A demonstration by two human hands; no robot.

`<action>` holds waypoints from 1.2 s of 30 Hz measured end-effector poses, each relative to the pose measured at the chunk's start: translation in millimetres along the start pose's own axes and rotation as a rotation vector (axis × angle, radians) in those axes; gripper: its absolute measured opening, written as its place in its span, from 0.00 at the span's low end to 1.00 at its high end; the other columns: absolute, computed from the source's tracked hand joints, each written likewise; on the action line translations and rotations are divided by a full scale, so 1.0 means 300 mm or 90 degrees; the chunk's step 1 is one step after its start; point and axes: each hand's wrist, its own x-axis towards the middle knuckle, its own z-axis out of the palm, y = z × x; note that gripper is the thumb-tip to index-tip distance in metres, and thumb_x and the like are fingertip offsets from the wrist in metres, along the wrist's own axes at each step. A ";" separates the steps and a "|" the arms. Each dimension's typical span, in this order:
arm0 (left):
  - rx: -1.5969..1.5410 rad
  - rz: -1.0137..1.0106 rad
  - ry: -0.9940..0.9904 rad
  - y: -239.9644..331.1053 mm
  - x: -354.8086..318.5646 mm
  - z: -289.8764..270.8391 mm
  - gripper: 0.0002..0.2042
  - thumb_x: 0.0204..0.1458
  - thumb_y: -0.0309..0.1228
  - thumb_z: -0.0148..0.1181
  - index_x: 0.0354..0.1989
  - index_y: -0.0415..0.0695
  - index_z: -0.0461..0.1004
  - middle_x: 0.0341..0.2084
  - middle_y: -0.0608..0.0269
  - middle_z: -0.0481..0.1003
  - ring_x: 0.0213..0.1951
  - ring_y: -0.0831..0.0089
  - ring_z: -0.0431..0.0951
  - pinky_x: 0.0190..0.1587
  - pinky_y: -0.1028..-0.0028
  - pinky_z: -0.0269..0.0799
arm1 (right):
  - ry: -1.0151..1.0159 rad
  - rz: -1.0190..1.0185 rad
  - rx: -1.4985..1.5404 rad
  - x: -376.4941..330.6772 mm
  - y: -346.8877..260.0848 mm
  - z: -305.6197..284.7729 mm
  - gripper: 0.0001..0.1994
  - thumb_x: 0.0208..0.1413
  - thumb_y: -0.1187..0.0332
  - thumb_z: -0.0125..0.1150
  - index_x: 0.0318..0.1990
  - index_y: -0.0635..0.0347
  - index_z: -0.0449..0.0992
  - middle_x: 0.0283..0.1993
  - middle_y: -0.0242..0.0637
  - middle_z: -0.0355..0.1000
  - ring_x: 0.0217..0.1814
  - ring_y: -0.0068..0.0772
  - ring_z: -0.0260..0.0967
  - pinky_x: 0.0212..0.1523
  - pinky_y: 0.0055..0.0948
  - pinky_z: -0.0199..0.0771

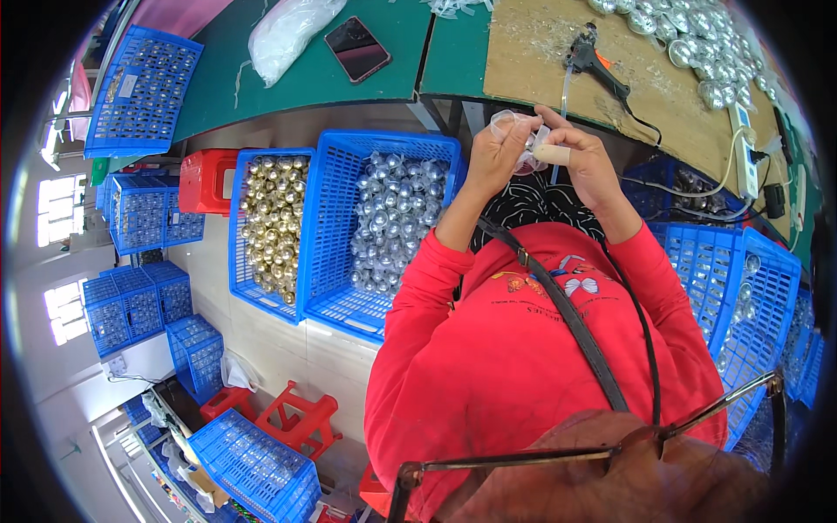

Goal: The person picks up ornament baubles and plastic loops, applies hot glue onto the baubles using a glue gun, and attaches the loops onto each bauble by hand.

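My left hand [495, 157] and right hand [586, 161] both pinching a clear crinkly plastic piece [523, 139], just right of the blue plastic crate of silver balls [384, 218], below the brown board surface [540, 52]

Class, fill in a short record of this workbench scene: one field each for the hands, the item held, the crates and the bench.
Left hand: grips the clear plastic piece from the left
Right hand: pinches it from the right, forefinger wrapped in tape
Held item: small clear plastic piece, shape unclear
Crates: blue crate of gold balls beside blue crate of silver balls
Bench: glue gun, phone, power strip
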 end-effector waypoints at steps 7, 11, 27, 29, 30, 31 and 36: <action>-0.016 -0.005 -0.005 0.004 -0.011 0.005 0.13 0.59 0.34 0.48 0.38 0.38 0.76 0.30 0.61 0.75 0.34 0.75 0.73 0.36 0.77 0.67 | 0.020 0.001 0.054 -0.006 0.026 0.007 0.04 0.43 0.75 0.62 0.29 0.62 0.79 0.63 0.53 0.58 0.69 0.36 0.48 0.61 0.30 0.48; -0.011 -0.003 -0.003 0.006 -0.013 0.009 0.13 0.60 0.34 0.48 0.36 0.38 0.75 0.29 0.61 0.74 0.32 0.76 0.72 0.36 0.77 0.67 | 0.036 0.008 0.055 -0.008 0.046 -0.001 0.04 0.43 0.75 0.62 0.29 0.63 0.78 0.60 0.51 0.61 0.68 0.36 0.50 0.61 0.30 0.50; -0.075 -0.038 -0.090 -0.003 -0.030 -0.034 0.18 0.56 0.39 0.47 0.45 0.37 0.73 0.40 0.57 0.73 0.42 0.72 0.72 0.44 0.74 0.66 | 0.089 -0.053 0.026 -0.041 0.084 0.040 0.04 0.46 0.74 0.64 0.30 0.63 0.76 0.60 0.43 0.59 0.57 0.27 0.60 0.54 0.27 0.60; -0.058 -0.015 -0.139 -0.008 -0.033 -0.052 0.20 0.54 0.39 0.47 0.49 0.36 0.71 0.45 0.56 0.71 0.46 0.70 0.71 0.48 0.73 0.65 | 0.097 -0.065 0.016 -0.044 0.077 0.048 0.04 0.46 0.74 0.64 0.30 0.63 0.76 0.59 0.43 0.60 0.53 0.25 0.62 0.52 0.26 0.62; -0.037 -0.031 -0.155 0.015 -0.036 -0.053 0.22 0.50 0.37 0.49 0.51 0.36 0.70 0.46 0.56 0.71 0.48 0.69 0.70 0.49 0.73 0.65 | 0.096 -0.065 0.016 -0.045 0.077 0.048 0.04 0.46 0.74 0.64 0.30 0.63 0.76 0.59 0.43 0.60 0.53 0.25 0.62 0.52 0.26 0.62; -0.016 -0.048 -0.170 0.029 -0.039 -0.054 0.24 0.46 0.34 0.50 0.53 0.37 0.68 0.47 0.55 0.70 0.49 0.68 0.70 0.51 0.72 0.64 | 0.091 -0.072 0.017 -0.045 0.078 0.049 0.04 0.47 0.74 0.64 0.30 0.63 0.75 0.59 0.42 0.60 0.52 0.24 0.63 0.51 0.25 0.63; -0.052 -0.092 -0.175 0.027 -0.050 -0.062 0.28 0.41 0.30 0.48 0.56 0.37 0.65 0.49 0.55 0.69 0.50 0.68 0.69 0.53 0.72 0.63 | 0.080 -0.078 0.006 -0.048 0.075 0.054 0.04 0.47 0.74 0.64 0.29 0.64 0.75 0.59 0.41 0.60 0.50 0.24 0.64 0.50 0.24 0.65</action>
